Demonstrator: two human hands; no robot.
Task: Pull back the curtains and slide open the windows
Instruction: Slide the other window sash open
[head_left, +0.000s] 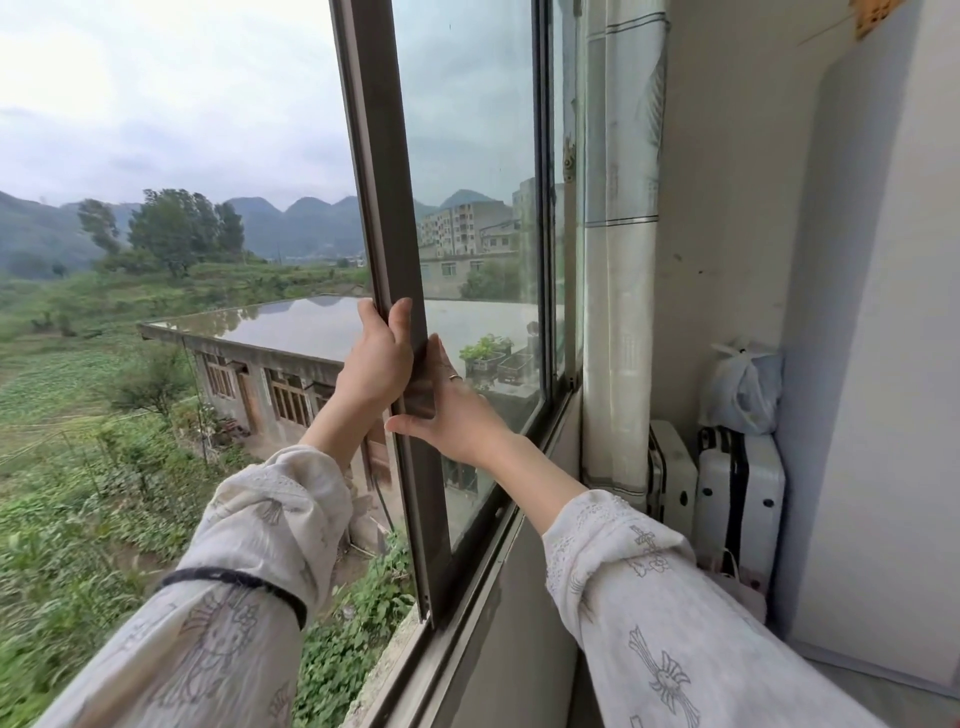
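Observation:
A sliding window sash with a dark metal frame stands partly slid to the right, leaving the left part of the opening bare to the outside. My left hand wraps its fingers around the sash's vertical edge from the outer side. My right hand lies flat against the same edge and the glass, fingers spread, a ring on one finger. The pale curtain hangs gathered in a narrow bundle against the wall at the window's right end.
Two white suitcases stand in the corner below the curtain, with a tied plastic bag on top. A white cabinet side fills the right. The window sill and track run diagonally below my arms.

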